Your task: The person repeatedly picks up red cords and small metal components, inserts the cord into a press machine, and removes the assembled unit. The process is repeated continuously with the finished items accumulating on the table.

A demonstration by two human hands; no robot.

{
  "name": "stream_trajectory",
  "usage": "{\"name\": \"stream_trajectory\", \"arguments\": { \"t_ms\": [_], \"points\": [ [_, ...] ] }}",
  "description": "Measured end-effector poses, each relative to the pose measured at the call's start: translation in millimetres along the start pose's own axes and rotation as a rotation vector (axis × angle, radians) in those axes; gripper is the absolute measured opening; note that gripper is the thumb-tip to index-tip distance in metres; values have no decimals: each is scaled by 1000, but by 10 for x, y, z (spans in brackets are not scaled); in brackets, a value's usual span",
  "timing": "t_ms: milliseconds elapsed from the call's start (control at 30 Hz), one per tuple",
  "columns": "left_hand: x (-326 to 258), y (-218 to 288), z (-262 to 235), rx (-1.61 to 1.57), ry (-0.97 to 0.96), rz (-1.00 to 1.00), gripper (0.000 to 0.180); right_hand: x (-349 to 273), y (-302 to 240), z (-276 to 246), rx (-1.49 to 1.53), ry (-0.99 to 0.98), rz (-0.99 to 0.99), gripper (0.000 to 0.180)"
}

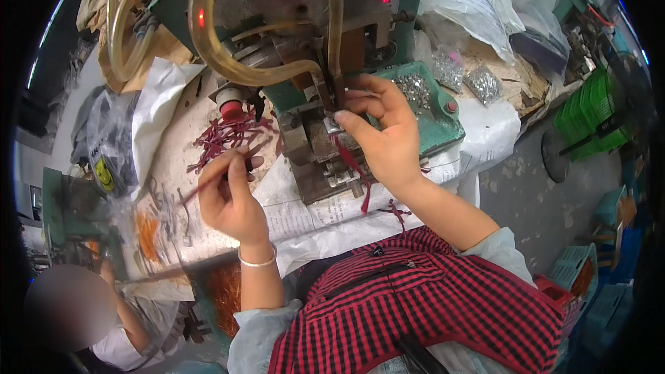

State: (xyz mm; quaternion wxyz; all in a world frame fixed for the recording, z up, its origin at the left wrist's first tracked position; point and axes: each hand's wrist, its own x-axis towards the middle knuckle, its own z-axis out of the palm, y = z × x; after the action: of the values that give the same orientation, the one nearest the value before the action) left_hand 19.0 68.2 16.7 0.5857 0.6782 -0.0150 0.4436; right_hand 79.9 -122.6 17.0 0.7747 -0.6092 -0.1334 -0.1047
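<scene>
At the middle of a green press machine (294,140), my right hand (386,128) is closed, its thumb and fingertips at a small silver metal piece (333,125) under the press head. From that piece a dark red strip (352,159) hangs down over the machine's front. My left hand (232,197) is closed in a pinch, lower and to the left, with a thin dark red strip (196,192) sticking out between its fingers. Just beyond it lies a loose pile of dark red strips (225,137). The fingertips partly hide what each hand grips.
Clear yellowish hoses (201,28) loop over the press. On its right, a green tray (447,125) contains small metal parts (413,90). Bags of metal parts (483,84) lie beyond. Green crates (589,114) stand at the right; another person (128,322) sits lower left.
</scene>
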Motion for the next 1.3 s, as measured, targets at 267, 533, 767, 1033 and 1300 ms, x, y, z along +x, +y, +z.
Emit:
{"name": "stream_trajectory", "arguments": {
  "t_ms": [267, 533, 767, 1033, 1300],
  "points": [
    [-129, 218, 411, 450, -542, 832, 19, -13, -327, -237, -52, -256, 58, 61],
    [-129, -68, 662, 306, -454, 946, 20, 235, 777, -1657, -386, 307, -69, 46],
    [-144, -16, 587, 364, -479, 876, 21, -68, 562, -1404, -1199, 69, -22, 16],
    [-779, 202, -47, 523, -501, 473, 24, -25, 681, -1303, -1385, 40, -244, 10],
    [140, -747, -185, 862, -228, 158, 11, 32, 809, -1416, -1085, 154, -278, 17]
  ]
}}
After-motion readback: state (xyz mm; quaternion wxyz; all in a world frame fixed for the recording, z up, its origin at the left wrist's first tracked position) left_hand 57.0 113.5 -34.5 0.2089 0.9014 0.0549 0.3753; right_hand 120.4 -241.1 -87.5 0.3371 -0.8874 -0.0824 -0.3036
